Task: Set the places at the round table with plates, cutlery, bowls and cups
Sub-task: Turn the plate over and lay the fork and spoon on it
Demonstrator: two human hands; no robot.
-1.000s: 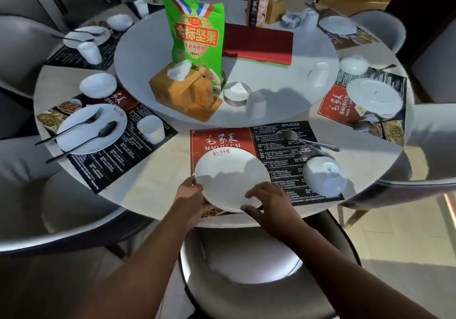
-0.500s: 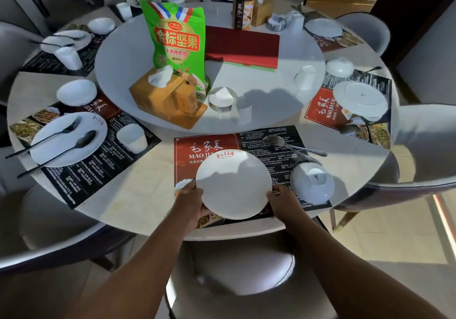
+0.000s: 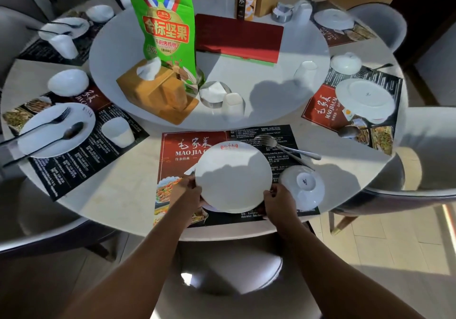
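Now farther onto placemat [image 3: 172, 155]: plate [image 3: 234, 173], in grip of left hand [image 3: 188, 191], right hand [image 3: 278, 201].

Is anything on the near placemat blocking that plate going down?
Nothing visible. Left hand and right hand hold the plate over the middle of the placemat; the upturned bowl sits close on its right, the fork beyond, neither under it.
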